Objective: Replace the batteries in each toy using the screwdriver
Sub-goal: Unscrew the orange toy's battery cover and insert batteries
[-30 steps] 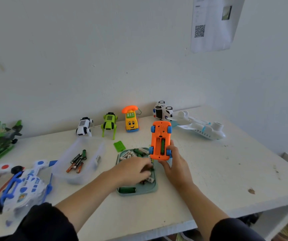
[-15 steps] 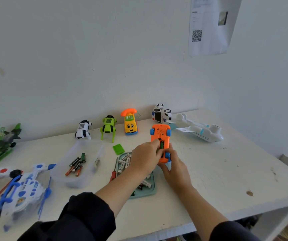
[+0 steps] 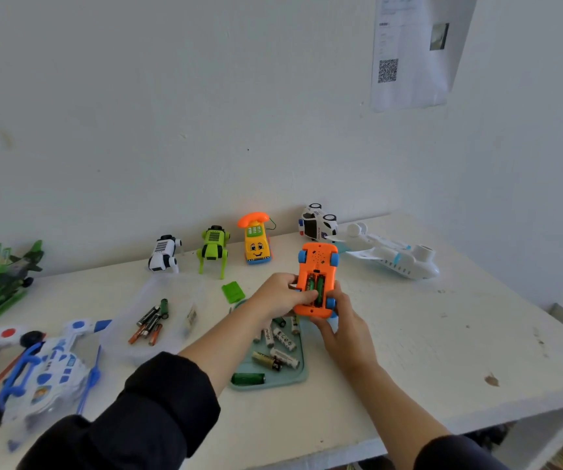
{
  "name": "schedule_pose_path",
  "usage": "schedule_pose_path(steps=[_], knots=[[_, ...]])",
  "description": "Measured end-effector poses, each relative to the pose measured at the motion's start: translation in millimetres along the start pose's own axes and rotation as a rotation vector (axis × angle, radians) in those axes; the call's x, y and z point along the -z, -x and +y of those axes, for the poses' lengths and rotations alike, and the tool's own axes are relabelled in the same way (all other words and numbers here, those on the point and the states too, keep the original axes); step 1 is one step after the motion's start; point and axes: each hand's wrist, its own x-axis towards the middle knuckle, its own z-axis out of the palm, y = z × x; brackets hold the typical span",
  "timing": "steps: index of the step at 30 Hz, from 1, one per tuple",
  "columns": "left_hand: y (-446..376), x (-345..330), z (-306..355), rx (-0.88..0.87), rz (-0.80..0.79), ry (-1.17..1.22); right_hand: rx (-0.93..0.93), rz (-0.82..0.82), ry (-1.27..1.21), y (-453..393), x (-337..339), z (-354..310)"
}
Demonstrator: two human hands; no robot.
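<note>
An orange toy car (image 3: pixel 317 262) is held upside down above the table, its battery compartment open. Two green batteries (image 3: pixel 320 286) lie in it. My right hand (image 3: pixel 344 330) grips the car from below and the right. My left hand (image 3: pixel 275 295) holds the car's left side, its thumb pressing on the lower end of a battery. Below the hands a teal tray (image 3: pixel 302 371) holds several loose batteries. A green cover (image 3: pixel 233 292) lies on the table left of the car. The screwdriver is not in sight.
A clear container (image 3: pixel 185 320) with several batteries sits left of the tray. Along the wall stand a white robot dog (image 3: pixel 163 257), a green robot dog (image 3: pixel 215 247), a yellow phone toy (image 3: pixel 256 247), a white car (image 3: pixel 317 222) and a white plane (image 3: pixel 392 257). Two more planes lie far left.
My left hand rose from the tray to the car and now presses at the compartment. A second green battery now shows there. The right hand kept holding the car.
</note>
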Motion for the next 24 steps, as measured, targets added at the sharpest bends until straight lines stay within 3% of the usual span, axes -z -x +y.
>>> schedule_pose_path(steps=[7,12,14,17,20,22,24], knots=[[-4,-10,7,-0.018,0.154,-0.193,0.033,0.046,0.013,0,-1,-3],[-5,7,14,0.041,-0.016,-0.186,0.006,0.084,-0.028,1,0,-4],[-11,27,12,0.048,0.024,-0.159,-0.033,0.063,-0.053,1,0,-3],[-23,63,-8,-0.016,0.203,-0.513,-0.060,0.012,-0.041,1,-2,-1],[-21,82,-37,0.061,0.051,-0.903,-0.075,-0.007,-0.048,0,-1,0],[-19,85,-55,0.094,-0.024,-1.027,-0.087,-0.013,-0.056,0,-1,0],[-22,87,-68,0.062,-0.003,-1.069,-0.098,-0.022,-0.052,-2,0,-1]])
